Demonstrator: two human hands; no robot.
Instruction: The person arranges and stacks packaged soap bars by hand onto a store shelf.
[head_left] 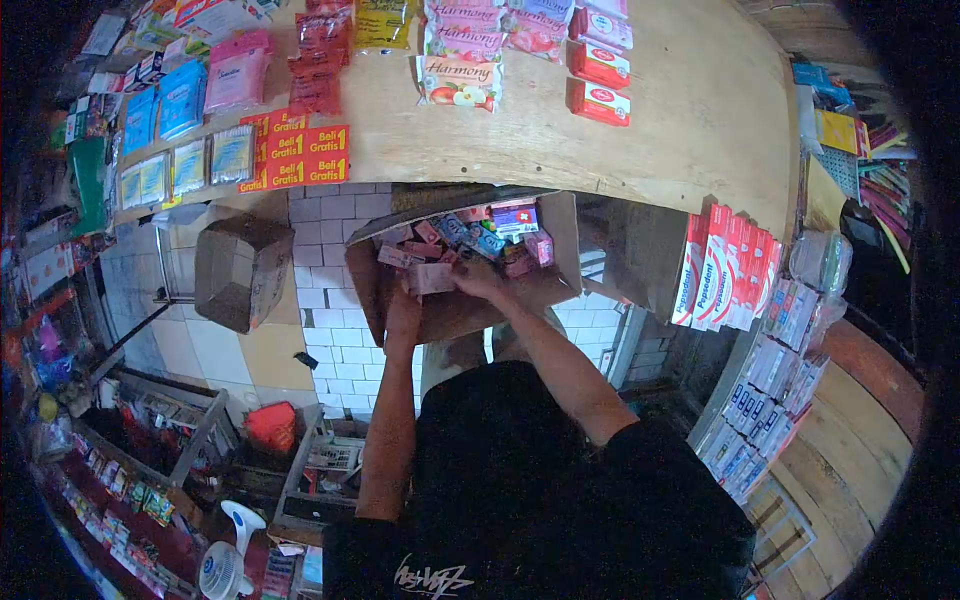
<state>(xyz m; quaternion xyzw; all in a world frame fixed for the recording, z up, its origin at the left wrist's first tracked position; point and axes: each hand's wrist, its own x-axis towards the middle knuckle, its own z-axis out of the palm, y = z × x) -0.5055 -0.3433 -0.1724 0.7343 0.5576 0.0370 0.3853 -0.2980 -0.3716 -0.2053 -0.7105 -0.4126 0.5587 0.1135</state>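
Head view: one pale pink box (432, 279), inside cardboard carton (560, 245), among assorted small packs (487, 242); left hand (404, 303), grip clamped at its left end; right hand (480, 278) alongside, grip closure indeterminable. Handling: best kept level, lightly pinched, clear of neighbours.

Plywood tabletop (520, 140), pale, carrying at its left side blue packets (182, 100), a pink packet (238, 75), clear packs of white sticks (190, 165) and red "Beli 1 Gratis 1" packs (305, 157); toward the middle, red pouches (317, 78), yellow packaging (383, 22), Harmony packs (460, 82) and red-and-white packs (602, 102). Open cardboard box (562, 250), below the near edge, containing jumbled small cartons (488, 243), chiefly pink, blue and white.
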